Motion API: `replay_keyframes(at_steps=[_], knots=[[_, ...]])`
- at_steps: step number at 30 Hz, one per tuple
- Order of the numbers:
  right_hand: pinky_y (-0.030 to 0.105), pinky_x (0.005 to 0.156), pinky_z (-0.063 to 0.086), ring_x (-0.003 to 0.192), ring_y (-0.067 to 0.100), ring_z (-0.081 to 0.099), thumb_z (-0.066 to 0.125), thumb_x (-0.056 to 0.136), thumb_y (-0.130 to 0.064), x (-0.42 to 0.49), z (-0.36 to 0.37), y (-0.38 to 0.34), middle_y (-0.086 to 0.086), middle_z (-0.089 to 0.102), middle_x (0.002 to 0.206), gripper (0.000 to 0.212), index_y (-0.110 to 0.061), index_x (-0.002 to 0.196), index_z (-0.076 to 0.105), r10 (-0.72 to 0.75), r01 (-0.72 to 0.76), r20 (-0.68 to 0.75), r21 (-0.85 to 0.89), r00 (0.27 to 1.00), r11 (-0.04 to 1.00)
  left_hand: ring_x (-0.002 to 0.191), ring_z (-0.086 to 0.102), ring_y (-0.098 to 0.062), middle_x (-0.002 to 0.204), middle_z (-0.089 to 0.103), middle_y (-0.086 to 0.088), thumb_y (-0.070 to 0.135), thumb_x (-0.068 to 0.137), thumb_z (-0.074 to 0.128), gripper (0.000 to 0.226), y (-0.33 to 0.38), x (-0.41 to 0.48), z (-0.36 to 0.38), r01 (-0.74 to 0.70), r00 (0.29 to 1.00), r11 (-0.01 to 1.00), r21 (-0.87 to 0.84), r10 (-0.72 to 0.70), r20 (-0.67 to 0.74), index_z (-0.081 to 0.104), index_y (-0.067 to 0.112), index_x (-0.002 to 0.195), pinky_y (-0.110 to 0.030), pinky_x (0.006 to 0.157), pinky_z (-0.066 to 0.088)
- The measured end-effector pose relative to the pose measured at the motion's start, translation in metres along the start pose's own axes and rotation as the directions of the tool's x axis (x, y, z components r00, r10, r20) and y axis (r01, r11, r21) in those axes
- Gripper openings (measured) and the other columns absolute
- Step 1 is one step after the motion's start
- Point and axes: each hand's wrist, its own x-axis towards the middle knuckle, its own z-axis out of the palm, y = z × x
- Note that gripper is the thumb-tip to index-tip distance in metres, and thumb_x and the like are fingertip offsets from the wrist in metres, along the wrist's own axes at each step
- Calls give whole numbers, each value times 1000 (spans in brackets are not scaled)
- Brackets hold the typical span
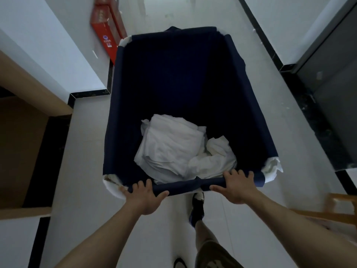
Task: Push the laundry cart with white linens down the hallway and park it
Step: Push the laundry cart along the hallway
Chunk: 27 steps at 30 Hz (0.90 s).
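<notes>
The cart (185, 78) is a deep bin of dark navy cloth on a white frame that shows at the corners. It stands in the middle of the hallway, its near rail just ahead of the person. White linens (177, 149) lie crumpled in a heap at its bottom, toward the near side.

Both hands have a clenched grip on the near rail (185, 185). The left hand (144, 198) wraps it near the left corner, fingers over the top and thumb beneath. The right hand (236, 187) holds it right of centre in the same way. Both forearms reach forward, bare.

The floor (87, 171) is pale and glossy, edged with black skirting. A red cabinet (108, 26) stands against the far left wall, a brown door frame (29, 84) is at near left, and a dark grey door (332, 97) is on the right. A dark shoe (197, 209) steps just behind the cart.
</notes>
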Motion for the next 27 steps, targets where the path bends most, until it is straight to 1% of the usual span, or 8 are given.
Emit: replay_keyframes(at_steps=[5, 11, 20, 27], knots=[[65, 115, 15, 137, 32, 37, 20, 80, -92, 69, -56, -9, 7, 46, 148, 96, -23, 142, 42, -2, 1, 16, 7, 1000, 1000, 144, 27, -34, 157, 29, -11, 86, 85, 12, 99, -3, 60, -62, 1, 1000, 1000, -9, -2, -17, 15, 18, 158, -69, 117, 9], [67, 114, 15, 138, 33, 36, 20, 82, -90, 144, -119, -18, 7, 44, 150, 94, -23, 143, 40, -19, 20, 44, -7, 999, 1000, 143, 29, -33, 154, 34, -11, 85, 86, 13, 96, -2, 121, -130, 5, 997, 1000, -5, -5, -76, 20, 18, 155, -70, 116, 4], [68, 114, 16, 137, 33, 36, 15, 80, -92, 251, -204, -26, 7, 44, 149, 96, -23, 142, 40, -16, 17, 42, -28, 999, 999, 141, 30, -35, 151, 36, -12, 85, 86, 16, 94, -2, 218, -221, -16, 991, 998, -59, 8, -133, 25, 18, 152, -70, 116, 4], [66, 114, 18, 135, 32, 39, 18, 81, -92, 333, -270, -45, 6, 46, 147, 94, -23, 140, 42, 4, -4, 14, -21, 1000, 1000, 142, 28, -35, 153, 34, -12, 86, 85, 15, 96, -12, 297, -303, -40, 993, 997, -63, 32, -118, 23, 19, 153, -71, 115, 2]])
